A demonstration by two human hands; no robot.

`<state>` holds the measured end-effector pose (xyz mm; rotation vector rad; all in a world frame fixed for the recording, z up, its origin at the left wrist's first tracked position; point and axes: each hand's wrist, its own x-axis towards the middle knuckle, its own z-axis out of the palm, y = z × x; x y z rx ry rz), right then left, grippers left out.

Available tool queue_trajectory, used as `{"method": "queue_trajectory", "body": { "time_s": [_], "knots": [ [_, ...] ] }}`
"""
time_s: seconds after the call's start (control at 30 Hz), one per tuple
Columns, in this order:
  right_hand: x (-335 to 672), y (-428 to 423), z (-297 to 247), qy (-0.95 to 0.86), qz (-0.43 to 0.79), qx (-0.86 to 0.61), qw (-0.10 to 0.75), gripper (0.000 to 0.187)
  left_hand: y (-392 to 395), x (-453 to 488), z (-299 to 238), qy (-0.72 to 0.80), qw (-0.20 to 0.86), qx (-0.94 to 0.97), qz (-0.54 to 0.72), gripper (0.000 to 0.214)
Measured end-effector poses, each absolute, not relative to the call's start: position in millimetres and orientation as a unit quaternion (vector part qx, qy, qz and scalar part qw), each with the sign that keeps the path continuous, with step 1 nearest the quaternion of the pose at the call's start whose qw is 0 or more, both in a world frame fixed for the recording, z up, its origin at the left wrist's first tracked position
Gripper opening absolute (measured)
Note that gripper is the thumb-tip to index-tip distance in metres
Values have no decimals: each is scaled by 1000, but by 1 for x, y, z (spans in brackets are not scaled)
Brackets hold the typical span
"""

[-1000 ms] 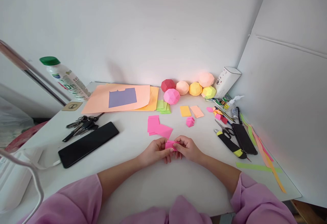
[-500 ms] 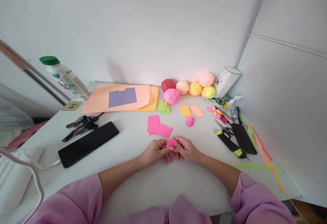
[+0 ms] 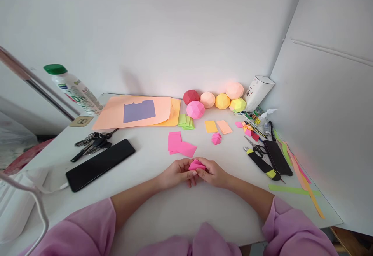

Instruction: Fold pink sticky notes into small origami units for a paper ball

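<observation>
Between my two hands is a small piece of folded pink paper [image 3: 197, 165], pinched near the middle of the table's front half. My left hand [image 3: 178, 173] grips it from the left and my right hand [image 3: 215, 173] from the right, both with fingers closed. Some fingertips are hidden behind the paper. Just beyond my hands lie flat pink paper rectangles [image 3: 175, 142], one of them slanted. To their right is a small stack of folded pink pieces [image 3: 216, 138]. Farther back are green paper slips [image 3: 186, 121], yellow slips [image 3: 211, 126] and peach slips [image 3: 224, 127].
Faceted paper balls [image 3: 196, 109] line the back wall. Large peach sheets [image 3: 110, 114] lie back left, by a bottle [image 3: 77, 90]. Keys [image 3: 94, 143] and a black phone [image 3: 100, 165] lie left. Right are scissors [image 3: 259, 149], a utility knife [image 3: 262, 164] and paper strips [image 3: 294, 190].
The pink paper has turned between my fingers, and a fold on it now shows more clearly. My thumbs have shifted slightly. Other things stay in place.
</observation>
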<state>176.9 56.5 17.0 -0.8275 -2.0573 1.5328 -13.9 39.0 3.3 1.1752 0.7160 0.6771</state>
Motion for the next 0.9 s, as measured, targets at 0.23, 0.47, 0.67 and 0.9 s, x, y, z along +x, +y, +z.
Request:
{"method": "queue_trajectory", "body": {
  "time_s": [0.23, 0.47, 0.67, 0.9],
  "knots": [
    [178, 59, 15, -752, 547, -293, 222, 29, 42, -13, 1, 337, 731, 511, 302, 36],
    [177, 58, 19, -736, 568, -293, 221, 31, 41, -11, -4, 358, 719, 505, 316, 38],
    [176, 59, 15, -725, 574, -307, 226, 34, 40, -8, -3, 383, 712, 494, 319, 38],
    [176, 60, 14, -726, 572, -310, 224, 35, 39, -7, -4, 391, 704, 498, 321, 39]
  ]
}}
